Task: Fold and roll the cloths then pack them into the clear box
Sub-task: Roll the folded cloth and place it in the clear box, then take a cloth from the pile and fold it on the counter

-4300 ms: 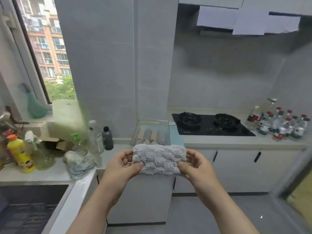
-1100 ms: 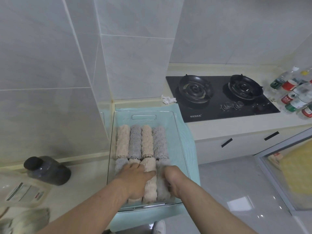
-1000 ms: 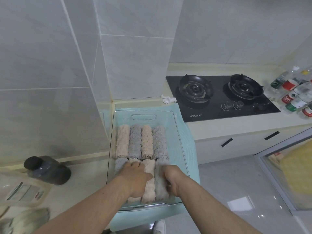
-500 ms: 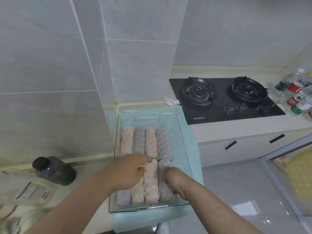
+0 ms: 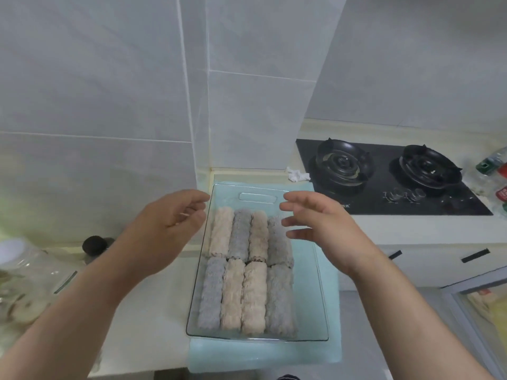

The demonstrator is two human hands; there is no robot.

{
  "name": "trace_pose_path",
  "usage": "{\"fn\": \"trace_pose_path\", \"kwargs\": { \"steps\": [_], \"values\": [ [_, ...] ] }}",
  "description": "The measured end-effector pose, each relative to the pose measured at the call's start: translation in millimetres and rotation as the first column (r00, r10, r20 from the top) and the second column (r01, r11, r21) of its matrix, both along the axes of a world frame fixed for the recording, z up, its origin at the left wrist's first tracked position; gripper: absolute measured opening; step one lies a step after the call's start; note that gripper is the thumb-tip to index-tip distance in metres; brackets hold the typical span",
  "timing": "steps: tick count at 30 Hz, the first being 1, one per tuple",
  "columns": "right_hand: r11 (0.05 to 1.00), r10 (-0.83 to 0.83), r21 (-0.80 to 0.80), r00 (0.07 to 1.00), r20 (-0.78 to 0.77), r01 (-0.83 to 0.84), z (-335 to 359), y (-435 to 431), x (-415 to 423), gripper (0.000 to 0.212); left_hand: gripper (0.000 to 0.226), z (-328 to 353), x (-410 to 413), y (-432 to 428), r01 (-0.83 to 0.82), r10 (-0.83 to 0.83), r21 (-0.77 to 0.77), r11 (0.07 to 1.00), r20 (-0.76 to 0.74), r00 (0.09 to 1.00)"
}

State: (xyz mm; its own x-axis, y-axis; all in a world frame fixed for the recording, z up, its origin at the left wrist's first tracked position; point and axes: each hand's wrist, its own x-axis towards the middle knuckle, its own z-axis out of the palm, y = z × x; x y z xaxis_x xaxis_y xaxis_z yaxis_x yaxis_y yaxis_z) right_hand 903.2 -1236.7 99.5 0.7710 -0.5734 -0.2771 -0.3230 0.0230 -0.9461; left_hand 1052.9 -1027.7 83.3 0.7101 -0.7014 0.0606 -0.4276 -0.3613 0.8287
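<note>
The clear box [image 5: 318, 272] lies on a light blue mat [image 5: 333, 349] on the counter. Inside it, several rolled cloths [image 5: 244, 294] in grey and beige lie side by side in two rows. My left hand [image 5: 162, 231] hovers just left of the box's far end with relaxed fingers, holding nothing. Over the far right part of the box my right hand [image 5: 318, 226] hangs with spread fingers, also holding nothing. Neither hand touches a roll.
A black two-burner hob [image 5: 384, 176] sits to the right, with a crumpled white scrap [image 5: 297, 175] by its near left corner. Bottles [image 5: 496, 171] stand at the far right edge. A dark-capped bottle [image 5: 94, 245] and a clear jar [image 5: 24, 264] stand at left. A tiled wall corner rises behind the box.
Both hands have lifted off the near row of rolls and moved up toward the box's far end, fingers now loose. The grey cloth held earlier now lies rolled in the box.
</note>
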Motion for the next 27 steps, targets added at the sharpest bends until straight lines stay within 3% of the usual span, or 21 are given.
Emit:
{"fn": "trace_pose_path", "kwargs": {
  "steps": [7,10,14,18,21,25,27],
  "values": [
    [0.984,0.177,-0.02,0.971,0.158,-0.176,16,-15,3,0.022,0.02,32,-48,14,-0.322,0.323,-0.036,0.946,0.03,0.946],
    [0.944,0.331,-0.078,0.922,0.199,-0.322,25,-13,6,0.024,0.02,41,-79,22,-0.472,0.473,-0.084,0.878,-0.001,0.881],
    [0.848,0.53,-0.141,0.823,0.207,-0.511,29,8,6,0.031,0.022,45,-131,48,-0.604,0.609,-0.074,0.793,0.076,0.79],
    [0.694,0.72,-0.191,0.67,0.181,-0.694,24,57,-2,0.03,0.027,46,-194,94,-0.776,0.779,-0.066,0.627,0.036,0.626],
    [0.531,0.848,-0.271,0.501,0.174,-0.803,21,108,-18,0.03,0.014,47,-252,139,-0.878,0.883,-0.095,0.469,0.018,0.469],
    [0.281,0.96,-0.419,0.259,0.112,-0.863,21,179,-51,0.03,0.044,43,-343,196,-0.96,0.965,-0.119,0.253,-0.042,0.259],
    [0.183,0.983,-0.434,0.151,0.108,-0.882,24,211,-75,0.036,0.048,41,-393,217,-0.975,0.981,-0.159,0.155,-0.089,0.17]
  ]
}}
